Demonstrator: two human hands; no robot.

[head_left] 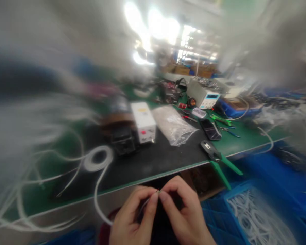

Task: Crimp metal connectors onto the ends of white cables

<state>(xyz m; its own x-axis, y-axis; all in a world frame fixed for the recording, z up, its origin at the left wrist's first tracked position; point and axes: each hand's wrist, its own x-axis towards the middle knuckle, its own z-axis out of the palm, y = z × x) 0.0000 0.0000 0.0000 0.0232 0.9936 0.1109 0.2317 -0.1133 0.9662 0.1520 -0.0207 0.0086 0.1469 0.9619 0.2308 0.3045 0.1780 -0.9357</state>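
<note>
In front of the bench edge, my left hand [136,214] and my right hand [182,207] meet at the fingertips, both closed in a pinch. A white cable [100,194] drops from the bench and passes behind my left hand, where a thin wire [142,206] shows under the fingers. Tiny dark and reddish wire ends [157,191] show between the two thumbs and forefingers. Fingers cover most of them. A coil of the same white cable [98,158] lies on the black mat [165,163]. To the right, green-handled crimping pliers [216,158] overhang the bench edge.
Behind the mat's front stand a white box with a red button [144,122] and a clear bag [173,124]. Farther right lie a phone [210,129], blue-handled pliers [231,131] and a bench instrument [205,95]. A blue crate [236,212] of white cables sits lower right.
</note>
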